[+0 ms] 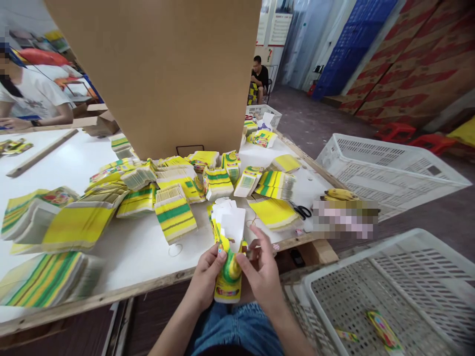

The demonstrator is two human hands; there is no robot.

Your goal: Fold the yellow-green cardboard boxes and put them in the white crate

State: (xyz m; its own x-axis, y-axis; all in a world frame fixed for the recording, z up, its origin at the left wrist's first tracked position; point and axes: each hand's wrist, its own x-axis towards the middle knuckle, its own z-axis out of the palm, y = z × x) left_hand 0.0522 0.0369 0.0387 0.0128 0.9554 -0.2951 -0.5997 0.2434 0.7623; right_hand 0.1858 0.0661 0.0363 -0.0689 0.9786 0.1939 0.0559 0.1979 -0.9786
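Observation:
In front of my lap, near the table's edge, is a small yellow-and-green printed carton point(228, 282). My left hand point(207, 269) pinches its left side, thumb on the front. My right hand point(264, 269) is at its right side, thumb at the carton's edge and the other fingers apart and partly raised. Just beyond the carton, white card pieces point(233, 221) stick up with yellow printed edges; whether they are joined to it I cannot tell. Stacks of flat yellow printed cartons point(176, 212) lie across the table close by.
A tall brown cardboard panel point(159, 74) stands on the white table point(129, 262). Black scissors point(303, 211) and bananas point(340, 194) lie at the right. White plastic crates point(371, 267) stand beside the table, the nearest holding a few printed pieces. A co-worker point(37, 94) sits at the left, another person point(261, 76) farther back.

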